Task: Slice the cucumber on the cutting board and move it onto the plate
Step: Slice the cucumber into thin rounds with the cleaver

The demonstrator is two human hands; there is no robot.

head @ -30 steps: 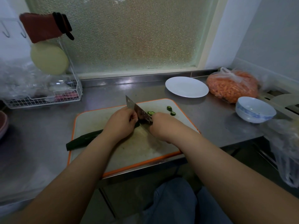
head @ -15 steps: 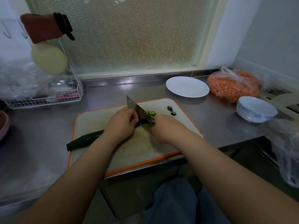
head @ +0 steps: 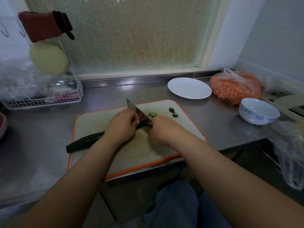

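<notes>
A dark green cucumber (head: 85,141) lies across the orange-rimmed cutting board (head: 92,120), its left end past the board's edge. My left hand (head: 120,126) holds it down with curled fingers near its cut end. My right hand (head: 166,129) grips the handle of a cleaver (head: 138,112), whose blade stands against the knuckles of my left hand. Several cucumber slices (head: 171,111) lie on the board to the right of the blade. A white plate (head: 189,88) sits bare behind the board at the right.
A blue-and-white bowl (head: 259,111) and an orange bag of food (head: 236,87) stand at the right. A white wire rack (head: 47,97) stands at the back left. The steel counter's front edge runs just below the board; a clear plastic bag (head: 289,153) hangs at the right.
The cleaver has kept chopping at the cucumber's end, and another slice lies by the blade. Both hands stay in nearly the same place.
</notes>
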